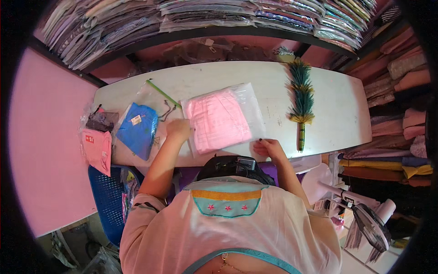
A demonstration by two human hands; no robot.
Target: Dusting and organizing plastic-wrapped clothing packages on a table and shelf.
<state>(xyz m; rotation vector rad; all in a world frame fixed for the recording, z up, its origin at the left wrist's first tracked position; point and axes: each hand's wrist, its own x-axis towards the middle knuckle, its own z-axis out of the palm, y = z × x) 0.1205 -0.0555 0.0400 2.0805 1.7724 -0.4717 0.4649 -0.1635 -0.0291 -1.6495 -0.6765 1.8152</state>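
A folded pink garment [219, 120] lies inside a clear plastic bag [256, 113] on the white table, directly in front of me. My left hand [178, 131] is curled at the bag's left edge, its thumb seeming to pinch the plastic; the fingers are mostly hidden. At the near right corner, my right hand [268, 148] has the bag's edge between thumb and fingers. Left of my left hand is a bagged blue garment [138, 126] with a paper tag [136, 120]. A green stick [162, 92] and a dark cord [167, 111] lie beyond that hand.
A feather duster [301, 96] lies on the white table [335, 113] at right. Bagged pink clothing [97, 147] overhangs the table's left end, above a blue plastic chair [109, 202]. Shelves of packed garments [205, 17] run behind; a fan [371, 226] stands at lower right.
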